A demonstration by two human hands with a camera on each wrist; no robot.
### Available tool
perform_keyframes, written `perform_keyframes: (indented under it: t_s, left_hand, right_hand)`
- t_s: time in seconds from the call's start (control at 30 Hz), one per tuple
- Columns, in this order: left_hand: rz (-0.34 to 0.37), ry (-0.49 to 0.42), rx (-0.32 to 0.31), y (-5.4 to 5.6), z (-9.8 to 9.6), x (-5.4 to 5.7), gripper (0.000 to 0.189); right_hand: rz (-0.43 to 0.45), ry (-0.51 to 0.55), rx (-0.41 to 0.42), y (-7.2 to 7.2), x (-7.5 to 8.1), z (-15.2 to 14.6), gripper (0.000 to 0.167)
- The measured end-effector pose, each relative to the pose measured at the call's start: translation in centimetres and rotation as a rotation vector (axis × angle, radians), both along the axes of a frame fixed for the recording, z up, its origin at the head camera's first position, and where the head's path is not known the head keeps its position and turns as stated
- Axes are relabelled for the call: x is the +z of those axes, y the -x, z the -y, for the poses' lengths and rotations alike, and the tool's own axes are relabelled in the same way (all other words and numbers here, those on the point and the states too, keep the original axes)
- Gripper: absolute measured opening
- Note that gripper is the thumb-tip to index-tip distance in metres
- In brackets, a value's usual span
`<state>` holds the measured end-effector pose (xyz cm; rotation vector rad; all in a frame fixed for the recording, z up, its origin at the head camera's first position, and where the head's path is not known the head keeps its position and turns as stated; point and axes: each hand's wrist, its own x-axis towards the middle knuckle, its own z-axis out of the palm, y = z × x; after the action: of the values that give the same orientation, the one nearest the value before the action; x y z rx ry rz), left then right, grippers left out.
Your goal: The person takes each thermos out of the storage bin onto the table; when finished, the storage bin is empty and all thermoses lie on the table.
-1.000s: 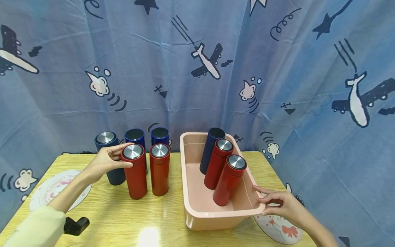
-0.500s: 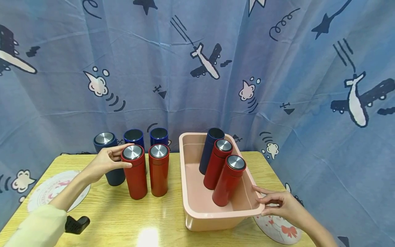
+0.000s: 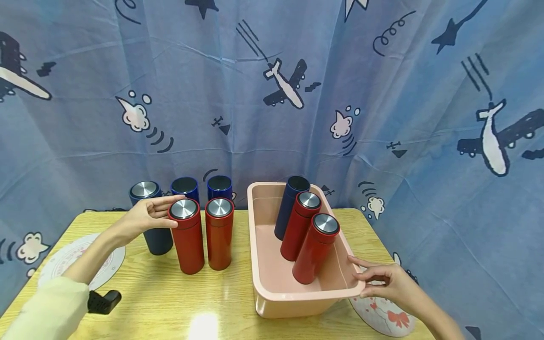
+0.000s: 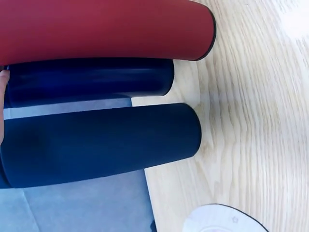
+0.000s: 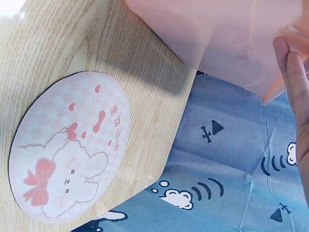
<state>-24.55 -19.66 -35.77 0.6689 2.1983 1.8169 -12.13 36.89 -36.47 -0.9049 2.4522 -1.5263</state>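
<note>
My left hand (image 3: 146, 218) is at the lid of a red thermos (image 3: 189, 245) standing upright on the table. Its thumb lies at the front and its fairly straight fingers reach behind the lid. A second red thermos (image 3: 219, 238) stands just right of it. Behind are a dark blue thermos (image 3: 158, 241) and two bright blue ones, partly hidden. My right hand (image 3: 384, 282) pinches the near right rim of a pink bin (image 3: 276, 296). Inside the bin, a navy thermos (image 3: 289, 208) and two red thermoses (image 3: 314, 252) lean to the right.
A round mat (image 3: 85, 262) lies at the table's left, and a bunny mat (image 5: 67, 150) lies under the right hand. A black object (image 3: 103, 302) shows near the left sleeve. A blue curtain (image 3: 272, 118) hangs behind the wooden table (image 3: 170, 302).
My left hand has shifted slightly left, its thumb drawn back across the lid. The red thermos beside it sits slightly further right. The right hand and bin have stayed put.
</note>
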Motion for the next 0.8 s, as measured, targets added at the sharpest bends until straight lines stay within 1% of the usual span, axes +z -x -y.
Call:
perform_keyframes:
  t_s: [0.2, 0.27, 0.4, 0.5, 0.57, 0.63, 0.73, 0.8]
  left_hand:
    - [-0.034, -0.097, -0.033, -0.6, 1.1, 0.6, 0.06]
    - [-0.043, -0.117, -0.03, -0.9, 1.4, 0.8, 0.058]
    - [-0.092, -0.101, 0.017, -1.5, 2.0, 1.2, 0.054]
    - [-0.128, -0.072, 0.074, -2.1, 2.3, 1.5, 0.051]
    - [-0.138, -0.088, 0.093, -2.5, 2.5, 1.5, 0.048]
    - [-0.141, -0.123, 0.099, -2.9, 2.6, 1.5, 0.046]
    - [-0.137, -0.178, 0.092, -3.5, 2.7, 1.6, 0.045]
    - [-0.137, -0.186, 0.097, -4.0, 2.5, 1.8, 0.045]
  right_hand:
    - [0.02, 0.002, 0.007, 0.0, 0.0, 0.0, 0.029]
    - [0.024, 0.004, 0.008, 0.0, 0.0, 0.0, 0.029]
    - [0.012, -0.003, 0.008, 0.0, 0.1, 0.0, 0.029]
    - [0.016, -0.003, 0.008, 0.0, 0.1, 0.0, 0.03]
    - [0.016, -0.005, 0.007, 0.0, 0.1, 0.0, 0.03]
    - [0.011, -0.006, 0.007, 0.0, 0.1, 0.0, 0.031]
    - [-0.001, -0.004, 0.011, 0.0, 0.0, -0.1, 0.031]
    - [-0.002, 0.0, 0.013, 0.0, 0.0, -0.1, 0.031]
